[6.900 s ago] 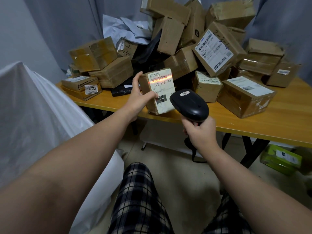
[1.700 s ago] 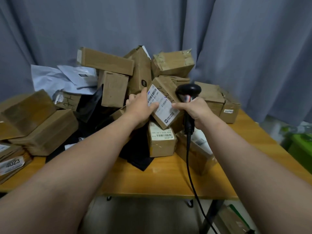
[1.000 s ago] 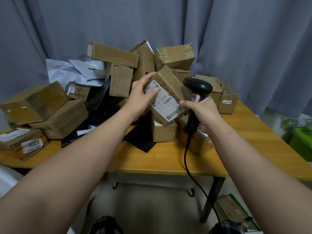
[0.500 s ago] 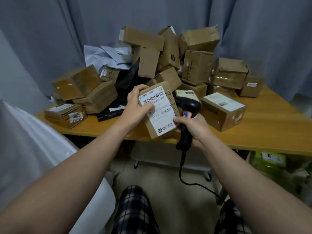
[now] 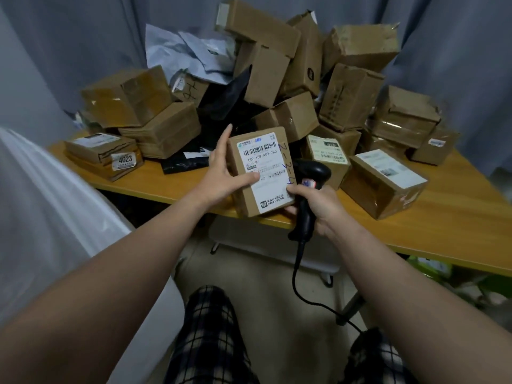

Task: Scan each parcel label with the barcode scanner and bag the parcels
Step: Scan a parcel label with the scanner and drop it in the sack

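Plastic, white and thin, fills the nine o'clock edge: a big bag, its contents out of sight. Just past it, at ten o'clock, a flat box on the table bears a sticker reading "4023". At the centre the left hand holds a brown parcel upright over the table's near edge, thumb pressed flat across the front, forefinger straight up the left side, the other fingers hidden behind. Its white label faces the camera and reads "159 159-A03-280" under a barcode; blue pen down the right margin reads "2-3-4". At the parcel's four o'clock corner the right hand curls its fingers round the handle of a black scanner, thumb resting on the label's lower right. The scanner's cable hangs toward six. Behind, from ten to two o'clock, a pile of taped cardboard boxes and grey and black mailers covers the orange wooden table, with a grey curtain at twelve. Checked trousers and beige floor lie at six.
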Motion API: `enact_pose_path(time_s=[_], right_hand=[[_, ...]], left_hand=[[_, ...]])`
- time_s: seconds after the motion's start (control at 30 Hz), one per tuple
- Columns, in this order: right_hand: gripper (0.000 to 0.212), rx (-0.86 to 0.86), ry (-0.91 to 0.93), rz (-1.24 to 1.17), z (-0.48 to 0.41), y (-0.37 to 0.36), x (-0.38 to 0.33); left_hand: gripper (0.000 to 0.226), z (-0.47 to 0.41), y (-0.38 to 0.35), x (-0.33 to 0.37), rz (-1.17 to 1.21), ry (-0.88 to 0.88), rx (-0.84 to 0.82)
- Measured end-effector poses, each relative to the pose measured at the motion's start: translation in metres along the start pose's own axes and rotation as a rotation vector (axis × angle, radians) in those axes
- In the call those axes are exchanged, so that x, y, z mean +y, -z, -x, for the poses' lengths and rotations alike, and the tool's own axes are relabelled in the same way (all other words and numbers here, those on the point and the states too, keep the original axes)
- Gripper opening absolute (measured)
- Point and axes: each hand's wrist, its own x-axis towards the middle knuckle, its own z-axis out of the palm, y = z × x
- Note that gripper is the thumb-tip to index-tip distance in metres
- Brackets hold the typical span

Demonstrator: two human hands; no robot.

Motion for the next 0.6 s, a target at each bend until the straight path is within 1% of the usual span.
enact_pose_path(time_s=[0.07,0.1,0.17,0.23,0.27,0.3,0.37,0.43,0.53,0.6], right_hand=[[0.028,-0.001,0.013,0.035,-0.004,-0.002,-0.002],[0.028,0.004,0.018,0.052,-0.006,-0.002,-0.002],[0.030,0.048,0.056,0.144,-0.011,-0.003,0.000],[0.031,0.175,0.201,0.311,-0.012,-0.001,0.002],[0.027,0.235,0.312,0.381,-0.010,0.002,0.002],[0.020,0.245,0.419,0.418,-0.006,0.004,0.002],[0.012,0.137,0.535,0.424,0.005,0.008,0.004],[0.013,0.039,0.575,0.436,0.013,0.010,0.008],[0.011,0.009,0.589,0.471,0.020,0.010,0.011],[0.013,0.016,0.583,0.473,0.023,0.009,0.014]], left_hand=[[0.120,-0.001,-0.006,-0.006,0.024,0.048,-0.021],[0.124,-0.002,-0.008,-0.008,0.045,0.060,-0.016],[0.123,-0.005,-0.011,-0.011,0.063,0.057,0.021],[0.120,-0.009,-0.011,-0.013,0.068,0.038,0.059],[0.119,-0.011,-0.012,-0.015,0.080,0.036,0.075],[0.118,-0.013,-0.012,-0.016,0.096,0.038,0.083],[0.118,-0.013,-0.012,-0.018,0.110,0.037,0.078],[0.118,-0.011,-0.013,-0.020,0.129,0.020,0.067],[0.117,-0.007,-0.016,-0.020,0.158,-0.018,0.087],[0.115,-0.003,-0.015,-0.017,0.115,-0.036,0.139]])
